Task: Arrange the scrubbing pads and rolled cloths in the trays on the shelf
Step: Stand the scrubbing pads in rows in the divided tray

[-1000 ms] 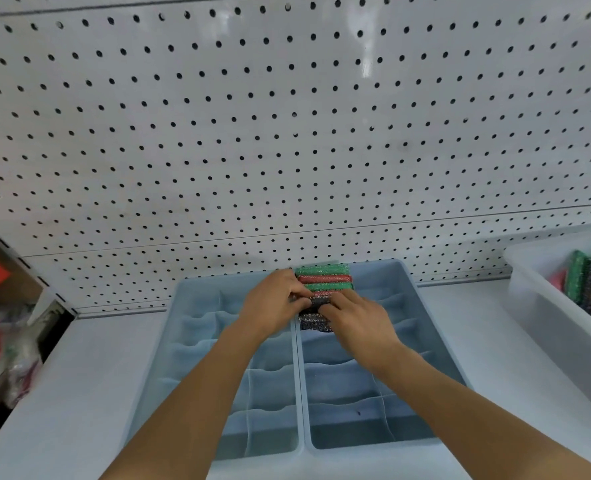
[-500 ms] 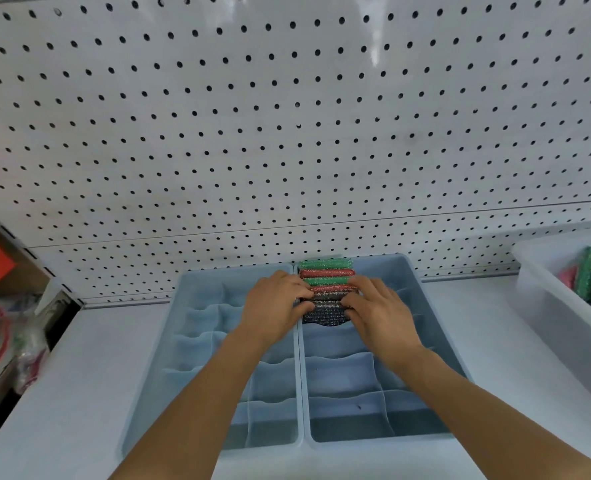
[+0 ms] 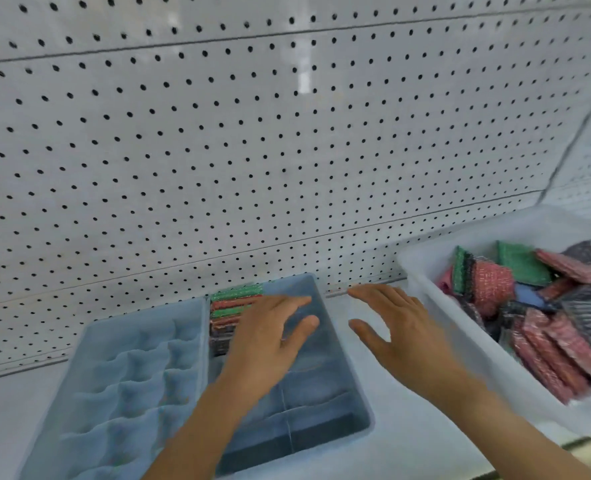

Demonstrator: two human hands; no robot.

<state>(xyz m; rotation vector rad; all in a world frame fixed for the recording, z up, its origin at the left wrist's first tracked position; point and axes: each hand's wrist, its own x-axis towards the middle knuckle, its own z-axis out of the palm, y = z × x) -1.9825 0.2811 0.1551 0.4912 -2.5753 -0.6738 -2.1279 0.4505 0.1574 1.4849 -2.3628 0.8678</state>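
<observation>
Trays: 2 blue divided trays side by side on white shelf (image 3: pixel 401 441); left tray (image 3: pixel 114 382), right tray (image 3: pixel 325 403), touching along long edges.
Left tray cells: wavy dividers, nothing visible in them.
Pads in tray: row of scrubbing pads (image 3: pixel 230 308) on edge in back-left compartment of right tray; approx 6, green & red alternating at back, dark ones nearer; front of row hidden by hand, exact count can't tell.
Left hand (image 3: pixel 269 337): released, fingers straight & spread, holding nothing, over back half of right tray, just right of pad row.
Right hand (image 3: pixel 396 329): released, fingers relaxed & spread, holding nothing, over bare shelf betw right tray and white bin.
Bin: 1 white bin (image 3: pixel 422 271) at right, well apart from trays; loose heap of pads (image 3: pixel 543 306) inside, red, green, dark striped, 1 blue patch; too jumbled & blurred to count.
Rolled cloths: can't pick out any for sure.
Writing: none readable, frame blurred.
Backing: white pegboard (image 3: pixel 252 150) behind shelf, trays' back edges near it.
Room: open strip of shelf betw right tray & bin; bare shelf left of left tray.
</observation>
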